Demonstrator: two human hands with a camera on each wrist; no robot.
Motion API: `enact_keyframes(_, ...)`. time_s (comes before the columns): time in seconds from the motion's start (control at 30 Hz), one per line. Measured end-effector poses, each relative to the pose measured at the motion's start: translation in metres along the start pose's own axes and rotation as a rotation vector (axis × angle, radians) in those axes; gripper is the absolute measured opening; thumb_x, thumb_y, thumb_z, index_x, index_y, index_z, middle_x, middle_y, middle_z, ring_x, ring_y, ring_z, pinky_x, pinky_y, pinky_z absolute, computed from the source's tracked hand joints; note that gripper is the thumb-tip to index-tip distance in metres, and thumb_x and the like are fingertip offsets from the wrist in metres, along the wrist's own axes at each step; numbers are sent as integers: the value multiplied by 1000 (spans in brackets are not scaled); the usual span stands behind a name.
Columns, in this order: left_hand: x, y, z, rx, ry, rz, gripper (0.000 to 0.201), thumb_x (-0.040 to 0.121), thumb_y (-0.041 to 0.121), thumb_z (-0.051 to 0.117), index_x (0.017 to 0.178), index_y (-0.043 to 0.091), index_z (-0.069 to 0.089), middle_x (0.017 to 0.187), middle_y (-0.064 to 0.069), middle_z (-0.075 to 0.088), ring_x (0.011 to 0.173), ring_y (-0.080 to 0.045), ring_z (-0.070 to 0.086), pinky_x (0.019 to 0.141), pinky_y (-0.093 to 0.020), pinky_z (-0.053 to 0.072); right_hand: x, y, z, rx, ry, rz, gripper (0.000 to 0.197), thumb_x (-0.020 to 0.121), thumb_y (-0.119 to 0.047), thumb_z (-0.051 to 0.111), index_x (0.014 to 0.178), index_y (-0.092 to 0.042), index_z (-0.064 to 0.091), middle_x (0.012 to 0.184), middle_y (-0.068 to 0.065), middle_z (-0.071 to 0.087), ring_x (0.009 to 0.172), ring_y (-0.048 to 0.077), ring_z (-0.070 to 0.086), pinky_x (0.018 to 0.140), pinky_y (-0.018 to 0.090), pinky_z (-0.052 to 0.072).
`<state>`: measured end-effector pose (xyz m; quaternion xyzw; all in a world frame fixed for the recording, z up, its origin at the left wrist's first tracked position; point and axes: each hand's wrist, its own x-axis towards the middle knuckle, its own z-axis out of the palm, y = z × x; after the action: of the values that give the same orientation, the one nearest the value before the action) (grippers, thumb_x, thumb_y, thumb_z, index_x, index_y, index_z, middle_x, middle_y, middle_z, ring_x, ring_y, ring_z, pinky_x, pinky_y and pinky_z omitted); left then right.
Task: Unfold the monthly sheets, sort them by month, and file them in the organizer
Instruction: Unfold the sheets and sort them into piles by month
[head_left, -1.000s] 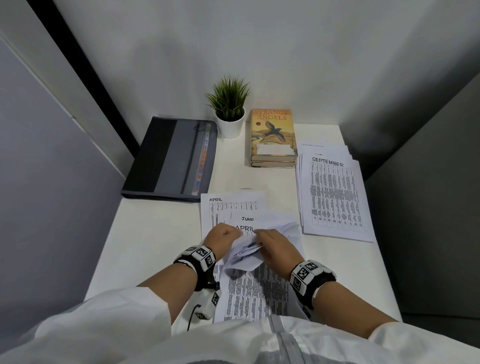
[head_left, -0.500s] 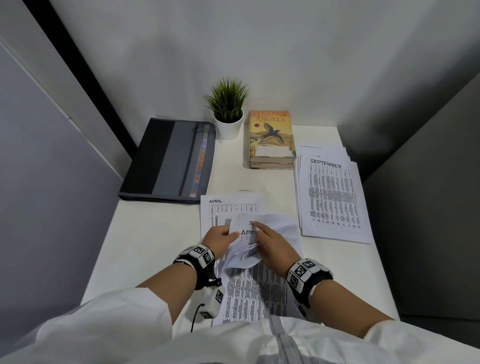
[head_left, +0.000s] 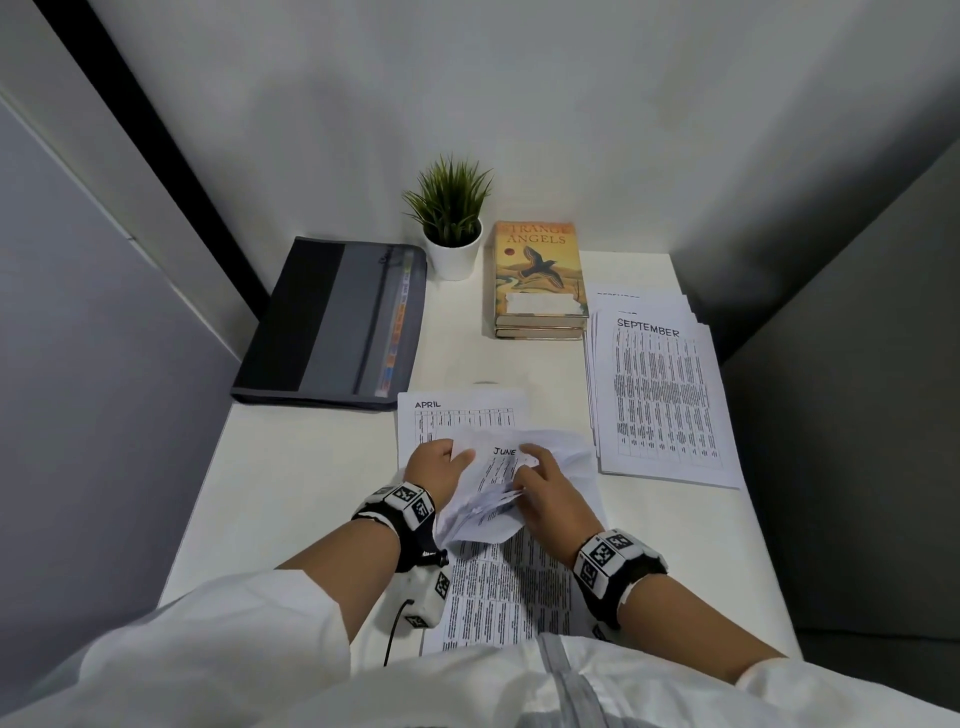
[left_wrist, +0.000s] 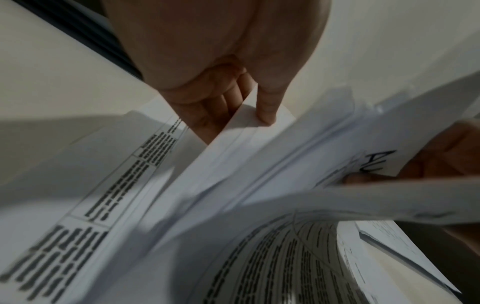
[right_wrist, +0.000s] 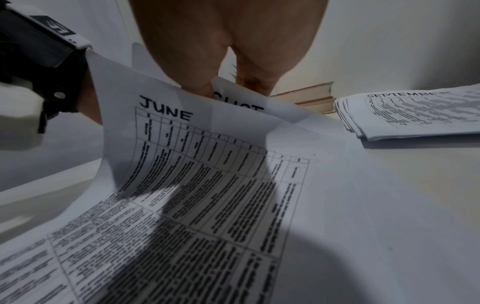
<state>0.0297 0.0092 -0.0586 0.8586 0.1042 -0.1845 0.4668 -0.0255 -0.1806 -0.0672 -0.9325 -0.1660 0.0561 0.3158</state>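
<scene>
Two hands: both work one loose bundle of folded sheets (head_left: 511, 486) held just above the desk (head_left: 291, 467), near its front edge.
Left hand (head_left: 435, 464): thumb and fingers pinch the bundle's left edge; the left wrist view shows the thumb pressed on a fold with the fingers curled under it.
Right hand (head_left: 548, 491): fingers curled onto the bundle's right side, pinching paper near the headings; which layer they have cannot be told.
June sheet (right_wrist: 166, 131): half open, heading up, bowed between the hands; a sheet ending "UST" lies tucked behind it.
April sheet (head_left: 457, 410): flat on the desk, partly under the bundle.
September stack (head_left: 660, 395): unfolded sheets, fanned, to the right, apart from the hands.
Organizer (head_left: 337, 322): closed, back left, untouched.
Handling: the paper looks thin, light and limp; it sags where unsupported, and the creases probably make it spring back.
Slip risk: layers likely slide on one another, so one pinch may lift two sheets.
Tear risk: a sharp pull across a crease could rip it.
Where to hold: opposite corners or edges of a single layer, pulled apart gently, then smoothed flat.
</scene>
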Motion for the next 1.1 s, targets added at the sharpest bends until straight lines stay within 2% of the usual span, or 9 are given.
enact_keyframes(0.13,1,-2,3,-17,-23,-12,28,87,21,68,88,-6,63,83,-20,65,75,-28,61,71,-36,49,2,3,3,40,-6,11,15,83,-10,66,92,-9,54,148,12,30,102,22,59,82,24,44)
enact_keyframes(0.23,0,0,4,-75,-16,-15,24,83,17,72,99,0,68,97,-13,72,91,-28,68,85,-43,55,4,4,3,47,-1,12,15,84,-11,64,95,-12,54,147,8,32,106,21,58,87,27,48)
enact_keyframes(0.43,-1,4,6,-69,-54,-14,16,80,18,76,90,10,67,85,-4,71,78,-19,67,73,-31,55,3,5,6,51,12,46,15,85,-13,66,96,-12,56,140,9,36,110,21,53,91,30,48)
enact_keyframes(0.53,-1,4,6,-57,-51,13,21,89,25,65,78,8,62,73,-4,62,66,-18,54,63,-26,43,2,5,5,54,57,43,14,82,-10,66,94,-12,58,116,7,44,101,22,47,85,30,48)
enact_keyframes(0.63,0,3,6,-29,-30,15,36,95,24,58,63,13,44,61,-3,41,58,-18,36,54,-26,27,3,6,5,29,77,47,15,80,-10,66,93,-14,60,110,6,45,104,22,41,87,24,38)
enact_keyframes(0.8,1,4,7,-13,-42,24,21,89,22,66,76,6,63,65,-1,58,59,-14,51,55,-21,37,5,7,4,81,27,42,12,83,-16,64,92,-16,56,112,-2,37,93,17,51,81,24,48)
enact_keyframes(0.93,0,3,12,-44,-1,23,13,85,21,71,83,9,65,71,1,64,68,-18,59,54,-19,44,8,11,5,94,14,42,16,82,-15,67,94,-15,57,130,3,36,103,17,51,89,26,48)
enact_keyframes(1.03,0,3,12,-38,13,53,26,84,20,72,106,10,63,96,-4,68,86,-25,63,75,-29,54,9,11,5,95,4,47,12,84,-14,63,93,-17,55,129,1,37,101,18,53,85,28,50)
enact_keyframes(1.1,1,2,10,-5,14,117,47,84,18,72,126,22,51,117,3,57,103,-19,57,93,-32,47,10,10,3,94,1,36,13,84,-14,63,92,-19,53,121,-4,39,95,15,53,79,26,50)
